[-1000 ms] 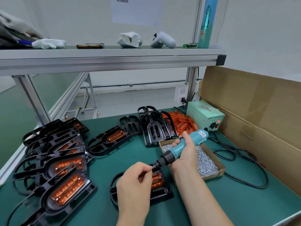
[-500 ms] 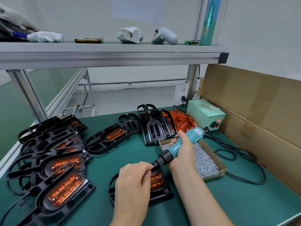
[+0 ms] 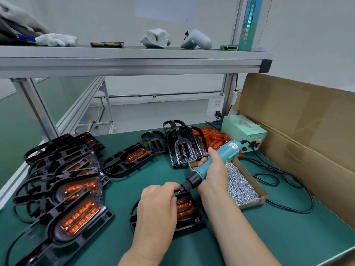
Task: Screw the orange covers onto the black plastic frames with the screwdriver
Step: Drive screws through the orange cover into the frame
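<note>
A black plastic frame (image 3: 194,222) with an orange cover (image 3: 184,208) lies on the green mat in front of me. My right hand (image 3: 213,173) grips the teal electric screwdriver (image 3: 211,164), tilted with its bit pointing down-left over the frame. My left hand (image 3: 157,206) hovers over the frame's left part and pinches a small screw at the bit's tip. Much of the frame is hidden under my left hand.
A cardboard box of screws (image 3: 242,183) sits right of my hands. Finished frames (image 3: 63,189) are stacked at left, bare frames (image 3: 182,146) and loose orange covers (image 3: 215,137) at the back. A green power supply (image 3: 242,131), its cable and a cardboard wall (image 3: 297,141) are at right.
The view has tilted slightly. My hands stay together at the screwdriver's tip above the frame, with the tool lowered a little.
</note>
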A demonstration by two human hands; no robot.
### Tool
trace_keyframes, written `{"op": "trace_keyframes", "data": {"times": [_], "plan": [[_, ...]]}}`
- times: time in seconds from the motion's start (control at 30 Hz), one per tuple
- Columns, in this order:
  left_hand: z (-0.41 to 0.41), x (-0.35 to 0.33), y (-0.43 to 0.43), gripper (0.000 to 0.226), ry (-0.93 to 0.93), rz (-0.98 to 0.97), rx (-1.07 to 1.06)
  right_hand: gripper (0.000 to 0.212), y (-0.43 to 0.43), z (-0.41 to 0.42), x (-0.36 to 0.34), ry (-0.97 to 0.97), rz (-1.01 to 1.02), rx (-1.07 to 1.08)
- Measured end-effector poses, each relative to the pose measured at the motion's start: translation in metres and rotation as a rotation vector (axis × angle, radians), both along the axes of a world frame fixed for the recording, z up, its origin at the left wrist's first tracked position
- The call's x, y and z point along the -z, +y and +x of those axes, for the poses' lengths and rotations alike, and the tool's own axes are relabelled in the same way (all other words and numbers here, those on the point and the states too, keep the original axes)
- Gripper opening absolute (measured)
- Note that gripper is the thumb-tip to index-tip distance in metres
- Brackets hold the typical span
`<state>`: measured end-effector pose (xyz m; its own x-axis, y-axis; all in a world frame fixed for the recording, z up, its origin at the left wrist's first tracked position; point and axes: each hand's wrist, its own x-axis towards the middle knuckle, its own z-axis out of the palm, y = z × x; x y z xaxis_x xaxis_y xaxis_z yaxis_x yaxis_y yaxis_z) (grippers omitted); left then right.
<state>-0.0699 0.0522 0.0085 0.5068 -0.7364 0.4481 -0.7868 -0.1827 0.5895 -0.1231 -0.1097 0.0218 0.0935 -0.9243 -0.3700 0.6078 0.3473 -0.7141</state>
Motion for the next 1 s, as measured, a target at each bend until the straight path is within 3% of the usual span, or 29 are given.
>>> {"op": "trace_keyframes", "data": {"times": [0.43, 0.83, 1.0], "plan": [[-0.002, 0.002, 0.002, 0.03, -0.043, 0.095, -0.015, 0.024, 0.008, 0.0, -0.008, 0.117, -0.113, 0.024], [0.004, 0.015, 0.009, 0.026, -0.098, 0.043, -0.049, 0.025, 0.016, 0.002, -0.018, 0.14, -0.294, 0.013], [0.017, 0.032, 0.033, 0.056, -0.133, 0.068, -0.162, 0.021, 0.013, -0.002, -0.023, 0.17, -0.375, 0.041]]}}
